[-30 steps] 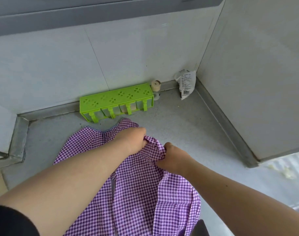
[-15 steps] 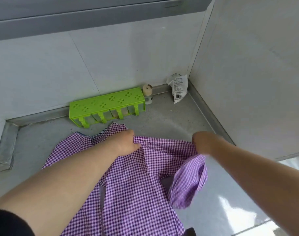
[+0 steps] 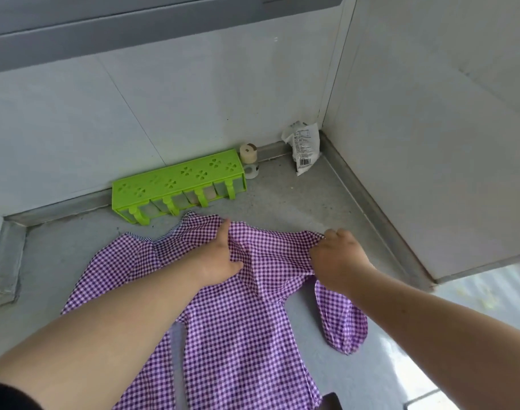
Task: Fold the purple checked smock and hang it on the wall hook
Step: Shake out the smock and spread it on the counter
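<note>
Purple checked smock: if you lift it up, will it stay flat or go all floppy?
Probably floppy: the purple checked smock bunches into wrinkles where the right hand grips it, and its sleeve lies limp and curved. Likely light, being thin cloth. It should sag, not roll.

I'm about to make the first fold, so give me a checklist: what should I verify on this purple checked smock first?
1. Both hands gripping the purple checked smock: ok, left hand near the neckline, right hand at the shoulder.
2. Cloth between them smooth: not ok, creased.
3. Sleeve by the right hand flat: not ok, curled on the grey counter.
4. Collar clear of the green plastic rack: cannot tell, very close.
5. Wall hook located: cannot tell, none in view.
</note>
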